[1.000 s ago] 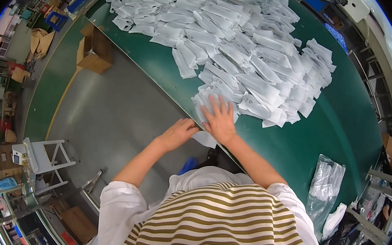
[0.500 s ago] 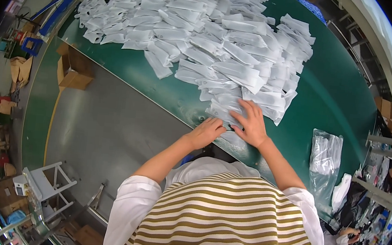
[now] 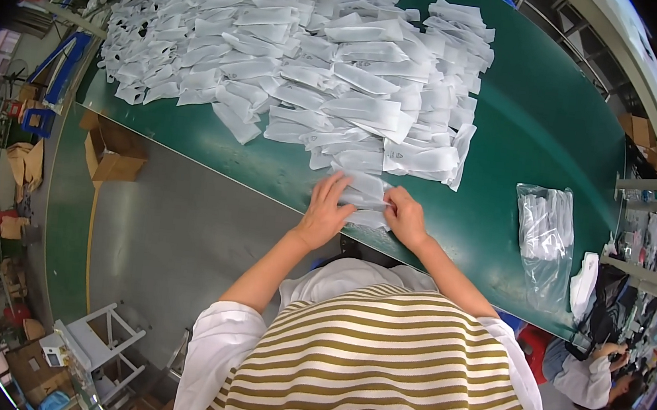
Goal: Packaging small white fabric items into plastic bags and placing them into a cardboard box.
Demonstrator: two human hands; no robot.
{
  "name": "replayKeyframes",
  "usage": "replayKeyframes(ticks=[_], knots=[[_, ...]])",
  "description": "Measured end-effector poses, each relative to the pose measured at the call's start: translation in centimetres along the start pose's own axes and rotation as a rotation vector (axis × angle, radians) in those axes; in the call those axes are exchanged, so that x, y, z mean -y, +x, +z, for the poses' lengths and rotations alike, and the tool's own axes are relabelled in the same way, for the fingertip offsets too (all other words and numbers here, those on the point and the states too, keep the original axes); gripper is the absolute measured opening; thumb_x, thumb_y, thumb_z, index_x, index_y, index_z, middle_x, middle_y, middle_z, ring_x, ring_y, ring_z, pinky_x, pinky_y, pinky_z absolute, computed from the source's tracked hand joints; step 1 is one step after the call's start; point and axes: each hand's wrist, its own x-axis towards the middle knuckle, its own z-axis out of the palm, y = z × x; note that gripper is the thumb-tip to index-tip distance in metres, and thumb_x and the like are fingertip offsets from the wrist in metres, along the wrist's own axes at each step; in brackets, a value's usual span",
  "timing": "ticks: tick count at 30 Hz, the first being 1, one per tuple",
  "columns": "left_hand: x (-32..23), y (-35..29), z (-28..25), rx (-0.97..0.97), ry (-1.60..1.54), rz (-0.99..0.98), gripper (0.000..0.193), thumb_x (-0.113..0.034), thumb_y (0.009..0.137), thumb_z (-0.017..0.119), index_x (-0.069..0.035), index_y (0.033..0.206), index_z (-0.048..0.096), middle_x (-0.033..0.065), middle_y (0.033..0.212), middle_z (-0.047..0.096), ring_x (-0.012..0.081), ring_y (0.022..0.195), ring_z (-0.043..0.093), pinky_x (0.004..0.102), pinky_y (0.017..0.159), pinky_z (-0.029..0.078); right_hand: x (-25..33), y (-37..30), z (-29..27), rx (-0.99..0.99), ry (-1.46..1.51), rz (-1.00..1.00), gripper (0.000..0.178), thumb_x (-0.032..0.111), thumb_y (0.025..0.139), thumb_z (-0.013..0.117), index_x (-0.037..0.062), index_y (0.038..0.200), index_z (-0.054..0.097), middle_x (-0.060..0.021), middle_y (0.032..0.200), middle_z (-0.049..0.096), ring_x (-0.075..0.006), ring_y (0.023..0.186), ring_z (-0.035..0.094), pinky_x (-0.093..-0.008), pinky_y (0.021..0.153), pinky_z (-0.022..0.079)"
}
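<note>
Pouch (image 3: 364, 190), white, lies between left hand (image 3: 324, 216) and right hand (image 3: 408, 220). Right fingers, spread half a second ago, now appear to pinch its end; left fingers, slightly parted, touch the other, suggesting two-handed control. Pile of pouches (image 3: 350, 79) lies just beyond the fingertips.
</note>
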Motion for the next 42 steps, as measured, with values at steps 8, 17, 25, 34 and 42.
replayKeyframes(ticks=[8, 17, 25, 34, 42], knots=[[1.3, -1.5, 1.4, 0.182, -0.08, 0.011, 0.041, -0.003, 0.062, 0.07, -0.007, 0.101, 0.062, 0.014, 0.118, 0.049, 0.0342, 0.116, 0.046, 0.0469, 0.099, 0.037, 3.0, -1.5, -3.0, 0.09, -0.068, -0.049, 0.019, 0.006, 0.077, 0.064, 0.0067, 0.094, 0.058, -0.0126, 0.097, 0.056, -0.0323, 0.074, 0.061, -0.0413, 0.066, 0.051], [1.1, -1.0, 1.8, 0.194, -0.191, 0.044, 0.05, -0.001, 0.059, 0.071, -0.006, 0.108, 0.06, 0.0162, 0.115, 0.049, 0.0359, 0.113, 0.047, 0.0504, 0.102, 0.036, 1.0, 1.9, -1.3, 0.177, 0.039, 0.222, 0.026, 0.004, 0.074, 0.071, 0.0009, 0.094, 0.056, -0.0135, 0.094, 0.054, -0.0313, 0.071, 0.058, -0.0372, 0.066, 0.05], [0.7, 0.8, 0.1, 0.222, -0.134, 0.118, 0.051, 0.002, 0.059, 0.069, -0.007, 0.108, 0.06, 0.0179, 0.124, 0.048, 0.038, 0.115, 0.046, 0.0474, 0.101, 0.039, 0.8, 0.1, -2.1, 0.168, -0.01, -0.008, 0.04, 0.0, 0.073, 0.071, 0.0042, 0.106, 0.048, -0.017, 0.1, 0.054, -0.04, 0.086, 0.059, -0.0459, 0.072, 0.05], [0.7, 0.7, 1.8, 0.275, -0.262, 0.176, 0.053, 0.003, 0.057, 0.068, -0.006, 0.109, 0.059, 0.0171, 0.121, 0.048, 0.0367, 0.114, 0.046, 0.0455, 0.1, 0.038, 2.7, 1.5, -6.5, 0.31, 0.11, 0.056, 0.042, -0.003, 0.074, 0.068, 0.0054, 0.111, 0.051, -0.0156, 0.106, 0.053, -0.0347, 0.079, 0.061, -0.0408, 0.07, 0.052], [-2.1, 1.9, 4.1, 0.282, -0.374, 0.103, 0.062, 0.007, 0.059, 0.065, -0.003, 0.119, 0.054, 0.0164, 0.119, 0.048, 0.0342, 0.114, 0.044, 0.045, 0.099, 0.038, -3.2, 5.3, -9.4, -0.205, -0.531, -0.061, 0.03, -0.007, 0.074, 0.064, 0.002, 0.102, 0.059, -0.012, 0.097, 0.059, -0.0245, 0.07, 0.06, -0.0311, 0.064, 0.051]])
